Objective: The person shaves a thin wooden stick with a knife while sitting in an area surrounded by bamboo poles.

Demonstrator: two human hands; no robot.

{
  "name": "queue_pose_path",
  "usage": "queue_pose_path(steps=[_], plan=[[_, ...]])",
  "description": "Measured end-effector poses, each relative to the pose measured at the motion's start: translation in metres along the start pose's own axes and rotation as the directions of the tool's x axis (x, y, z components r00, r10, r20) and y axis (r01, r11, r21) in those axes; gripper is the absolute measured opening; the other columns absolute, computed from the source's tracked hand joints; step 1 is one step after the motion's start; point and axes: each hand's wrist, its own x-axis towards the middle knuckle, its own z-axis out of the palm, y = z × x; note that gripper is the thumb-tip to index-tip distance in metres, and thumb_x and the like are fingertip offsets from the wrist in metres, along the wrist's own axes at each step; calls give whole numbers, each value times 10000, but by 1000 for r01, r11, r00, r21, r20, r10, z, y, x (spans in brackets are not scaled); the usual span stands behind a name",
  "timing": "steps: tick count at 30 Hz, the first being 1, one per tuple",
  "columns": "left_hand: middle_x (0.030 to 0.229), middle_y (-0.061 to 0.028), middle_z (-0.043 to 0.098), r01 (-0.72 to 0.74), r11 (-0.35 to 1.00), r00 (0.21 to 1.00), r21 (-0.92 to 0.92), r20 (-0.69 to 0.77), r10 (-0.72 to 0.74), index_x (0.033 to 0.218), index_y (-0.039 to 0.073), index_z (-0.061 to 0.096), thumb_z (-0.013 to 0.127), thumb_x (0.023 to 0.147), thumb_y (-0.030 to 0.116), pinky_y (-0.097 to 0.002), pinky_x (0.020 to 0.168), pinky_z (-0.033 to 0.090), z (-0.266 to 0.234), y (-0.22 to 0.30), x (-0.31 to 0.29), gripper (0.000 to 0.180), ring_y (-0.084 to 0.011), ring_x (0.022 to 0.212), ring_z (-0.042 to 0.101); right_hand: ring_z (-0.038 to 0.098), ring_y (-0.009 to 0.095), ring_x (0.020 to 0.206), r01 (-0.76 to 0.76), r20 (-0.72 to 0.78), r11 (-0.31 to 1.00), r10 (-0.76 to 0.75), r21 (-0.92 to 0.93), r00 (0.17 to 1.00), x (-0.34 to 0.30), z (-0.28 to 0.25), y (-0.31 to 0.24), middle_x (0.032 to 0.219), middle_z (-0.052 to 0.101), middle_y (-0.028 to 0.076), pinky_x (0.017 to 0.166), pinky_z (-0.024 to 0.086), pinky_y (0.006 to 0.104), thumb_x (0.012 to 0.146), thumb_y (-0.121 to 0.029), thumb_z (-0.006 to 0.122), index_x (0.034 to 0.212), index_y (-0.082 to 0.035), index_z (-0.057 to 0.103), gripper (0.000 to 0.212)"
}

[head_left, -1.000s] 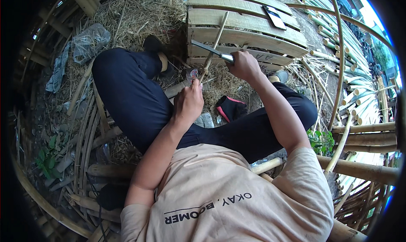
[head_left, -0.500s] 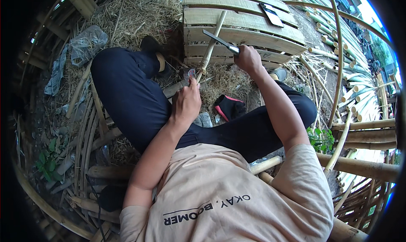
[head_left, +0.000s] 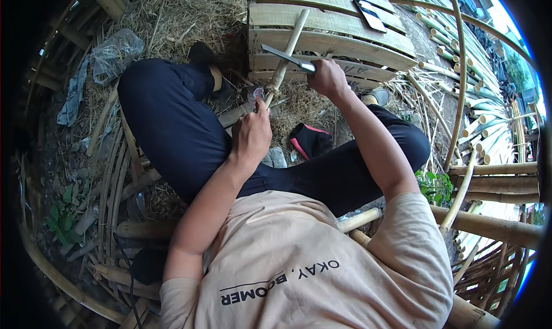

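My left hand [head_left: 252, 135] is closed around the lower end of a pale bamboo stick [head_left: 295, 33], index finger stretched along it. The stick tilts up and away, its far end over the slatted wooden crate [head_left: 330, 40]. A rough knot [head_left: 272, 89] shows a little above my fingers. In my right hand [head_left: 329, 77] I grip a knife [head_left: 278, 53] by its handle. Its blade lies across the stick above the knot, with the tip reaching past the left side. Whether the edge bites into the bamboo cannot be made out.
A phone [head_left: 370, 16] rests on the crate. Between my legs lies a black item with a pink edge [head_left: 310, 140]. Straw [head_left: 167, 21] and a clear plastic bag [head_left: 118, 54] are at the far left. Bamboo poles [head_left: 486, 125] are stacked at the right.
My right hand has moved left and slightly nearer, carrying the knife further across the bamboo stick. The stick's far end has shifted slightly; my left hand keeps its hold.
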Motion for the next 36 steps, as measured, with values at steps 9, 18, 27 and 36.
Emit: queue_pose_path(steps=[9, 18, 27, 36], plan=[[718, -251, 676, -21, 992, 1000, 125, -12, 22, 1177, -43, 576, 478, 1034, 180, -507, 611, 574, 4, -2, -2, 283, -414, 707, 705, 709, 418, 795, 86, 25, 994, -85, -69, 996, 2, -8, -17, 827, 713, 232, 764, 580, 486, 746, -146, 648, 870, -58, 734, 174], [736, -232, 692, 8, 978, 1000, 208, 17, -12, 1252, -45, 573, 480, 1036, 195, -497, 634, 588, 5, -3, -5, 335, -395, 721, 717, 720, 412, 790, 76, 50, 984, -69, -159, 996, -5, -23, -23, 816, 712, 251, 754, 584, 490, 745, -112, 645, 845, -21, 724, 156], [745, -238, 691, 11, 981, 1000, 194, 15, -14, 1227, -28, 569, 474, 1037, 198, -506, 625, 582, 3, -2, -8, 310, -404, 737, 717, 714, 426, 827, -14, 127, 993, 28, -114, 992, -7, -36, -27, 848, 712, 259, 780, 582, 491, 735, -123, 660, 886, -18, 736, 199], [715, -227, 682, 8, 982, 1000, 186, 5, -10, 1119, 2, 566, 491, 1029, 200, -512, 621, 578, 1, 2, -7, 231, -416, 708, 707, 715, 418, 828, 85, 169, 988, -63, -126, 984, -13, -44, -9, 844, 712, 259, 776, 584, 481, 745, -153, 676, 882, -7, 733, 208]])
